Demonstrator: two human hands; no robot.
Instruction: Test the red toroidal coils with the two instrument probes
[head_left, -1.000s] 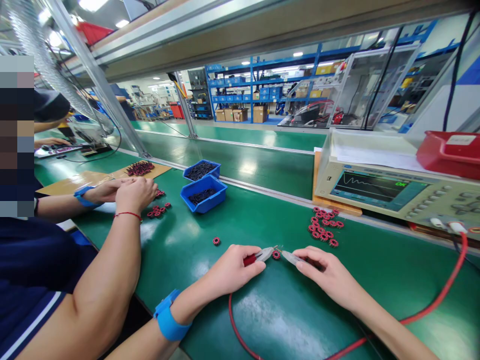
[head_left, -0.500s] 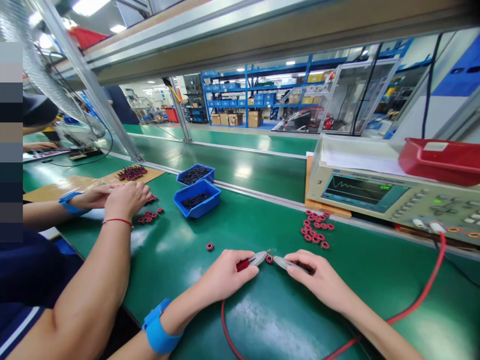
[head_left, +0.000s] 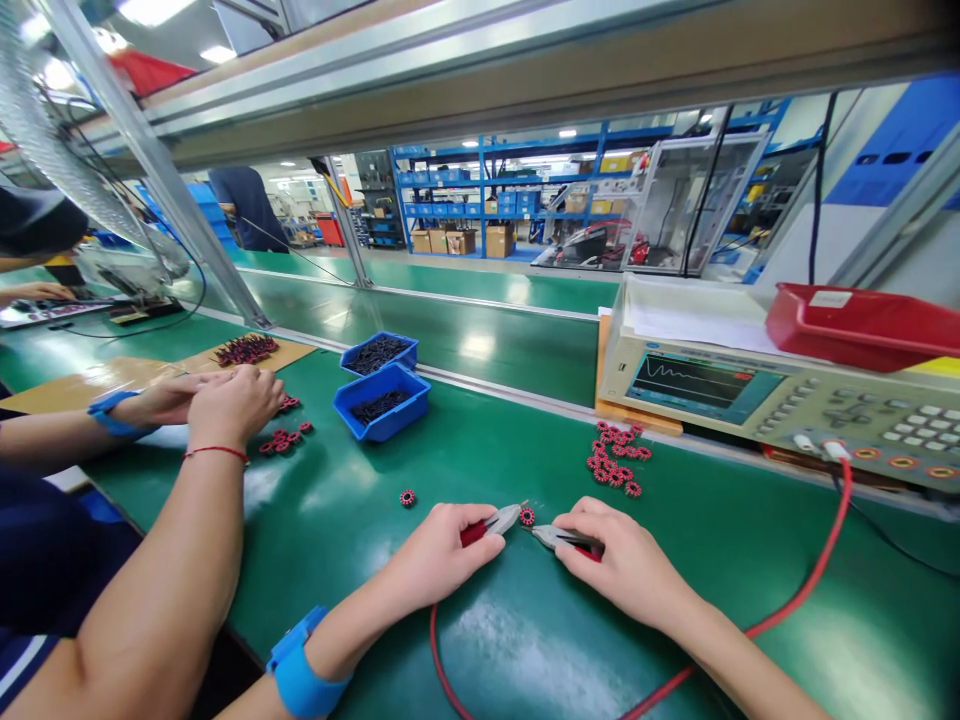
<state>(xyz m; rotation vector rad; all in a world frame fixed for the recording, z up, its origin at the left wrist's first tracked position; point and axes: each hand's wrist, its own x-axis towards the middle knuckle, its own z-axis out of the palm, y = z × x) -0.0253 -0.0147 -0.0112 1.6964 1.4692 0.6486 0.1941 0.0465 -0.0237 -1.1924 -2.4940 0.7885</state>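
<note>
A small red-wound toroid coil [head_left: 527,516] lies on the green table [head_left: 525,620] at the centre of the view, between two test clips that point at it from either side. The left hand [head_left: 442,552] is curled shut around the red-handled clip [head_left: 491,524] at the coil's 9 o'clock, its metal tip just beside the coil. The right hand [head_left: 626,570] is closed in a pinch around the other clip [head_left: 559,538] at the coil's 4 o'clock, tip close to the coil; whether either tip touches the coil's leads is too small to tell. A red cable [head_left: 795,600] runs from the hands across the table up to the beige test instrument [head_left: 787,400] at 2 o'clock, whose screen shows a waveform. A pile of red coils [head_left: 615,462] sits at 1 o'clock of the hands, and a single coil [head_left: 407,497] lies alone at 10 o'clock. Farther at 10 o'clock stand two blue bins [head_left: 382,400] of dark parts. At 9 o'clock a co-worker's hands [head_left: 225,400] rest together over more coils [head_left: 281,440]. A blue wrist strap [head_left: 300,670] circles the person's left wrist.
</note>
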